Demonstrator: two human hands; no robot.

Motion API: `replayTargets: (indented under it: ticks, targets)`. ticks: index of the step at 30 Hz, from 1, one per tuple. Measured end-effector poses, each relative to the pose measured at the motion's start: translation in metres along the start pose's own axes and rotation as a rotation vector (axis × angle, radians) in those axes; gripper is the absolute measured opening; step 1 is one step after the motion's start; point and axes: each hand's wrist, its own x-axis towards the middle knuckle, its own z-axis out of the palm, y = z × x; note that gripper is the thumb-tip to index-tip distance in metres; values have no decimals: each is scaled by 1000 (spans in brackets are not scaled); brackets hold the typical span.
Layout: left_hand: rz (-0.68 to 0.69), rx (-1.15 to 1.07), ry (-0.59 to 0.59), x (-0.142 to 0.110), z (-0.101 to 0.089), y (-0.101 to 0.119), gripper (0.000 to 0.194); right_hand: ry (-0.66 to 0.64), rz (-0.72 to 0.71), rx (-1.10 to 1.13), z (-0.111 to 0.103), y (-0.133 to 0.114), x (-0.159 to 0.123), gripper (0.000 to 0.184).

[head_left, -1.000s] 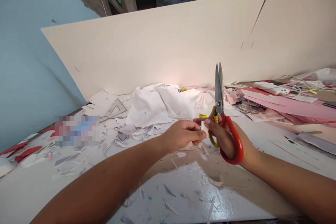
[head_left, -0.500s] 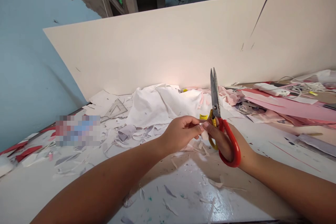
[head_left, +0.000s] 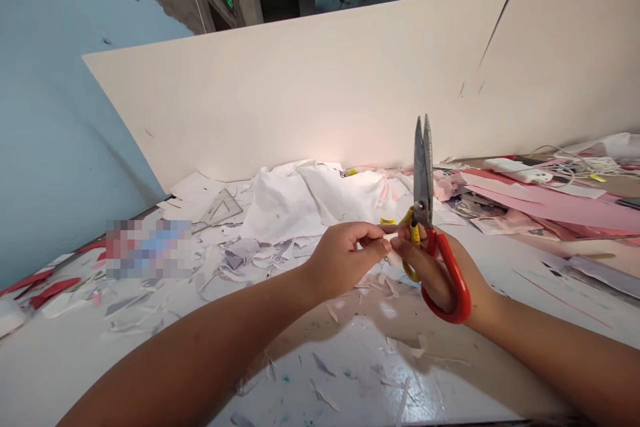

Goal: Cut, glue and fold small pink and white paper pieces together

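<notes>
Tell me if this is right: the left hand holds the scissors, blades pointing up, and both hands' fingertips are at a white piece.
Not quite: the head view shows the scissors in the right hand, not the left hand. The blades do point up, and both hands' fingertips are at the white piece.

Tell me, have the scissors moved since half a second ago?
Yes, the scissors, in the right hand, have shifted slightly rightward, away from the white cloth.
</notes>
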Motion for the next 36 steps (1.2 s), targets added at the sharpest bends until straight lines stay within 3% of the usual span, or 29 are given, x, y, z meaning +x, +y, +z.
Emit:
replayTargets:
  ticks: [15,23,36]
  targets:
    - [-67,-55,28,-2,3,1,19,-57,4,-42,1,2,1,23]
    - [-46,2,102,-2,2,1,20,-121,37,-44,3,4,0,32]
    - [-56,-89,206,1,3,-2,18,-218,127,113,12,21,-3,18]
